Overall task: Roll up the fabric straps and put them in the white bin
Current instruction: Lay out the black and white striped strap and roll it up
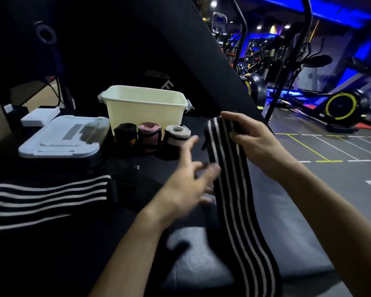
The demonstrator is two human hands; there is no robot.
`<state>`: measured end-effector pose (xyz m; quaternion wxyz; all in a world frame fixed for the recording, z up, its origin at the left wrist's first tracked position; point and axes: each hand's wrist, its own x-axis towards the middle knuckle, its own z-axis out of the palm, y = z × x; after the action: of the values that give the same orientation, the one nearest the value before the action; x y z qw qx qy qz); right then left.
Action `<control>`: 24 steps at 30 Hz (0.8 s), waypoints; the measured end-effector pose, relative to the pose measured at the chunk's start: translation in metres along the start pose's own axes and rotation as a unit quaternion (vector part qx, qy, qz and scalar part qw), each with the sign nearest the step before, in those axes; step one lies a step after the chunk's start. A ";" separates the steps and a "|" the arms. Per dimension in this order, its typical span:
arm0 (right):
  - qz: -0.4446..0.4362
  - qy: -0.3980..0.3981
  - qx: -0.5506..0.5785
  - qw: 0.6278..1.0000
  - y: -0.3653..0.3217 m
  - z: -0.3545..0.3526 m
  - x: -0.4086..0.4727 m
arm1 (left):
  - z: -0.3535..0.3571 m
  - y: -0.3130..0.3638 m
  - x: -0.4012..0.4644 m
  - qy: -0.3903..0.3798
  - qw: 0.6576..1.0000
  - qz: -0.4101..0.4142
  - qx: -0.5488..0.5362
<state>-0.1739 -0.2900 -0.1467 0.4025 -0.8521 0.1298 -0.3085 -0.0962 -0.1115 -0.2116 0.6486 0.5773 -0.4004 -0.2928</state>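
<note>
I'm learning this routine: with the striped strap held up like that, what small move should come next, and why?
Probably bring the left hand onto the striped strap to start rolling: the right hand pinches its top end, the strap hangs unrolled, and the left hand is open beside it.
</note>
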 end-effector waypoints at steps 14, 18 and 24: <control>0.063 -0.069 -0.411 0.907 0.100 0.003 0.029 | 0.018 -0.026 -0.006 -0.108 0.900 -0.006 0.422; 0.120 -0.311 -0.494 0.803 0.054 0.016 0.023 | 0.017 -0.027 -0.006 -0.114 0.867 0.000 0.485; 0.191 -0.411 -0.542 0.707 0.055 0.038 0.016 | 0.017 -0.031 -0.004 -0.167 0.822 0.006 0.545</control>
<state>-0.1363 -0.3101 -0.2009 -0.0653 -0.9231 0.2560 0.2794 -0.1103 -0.1221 -0.2430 0.1531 0.7767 -0.6001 -0.1150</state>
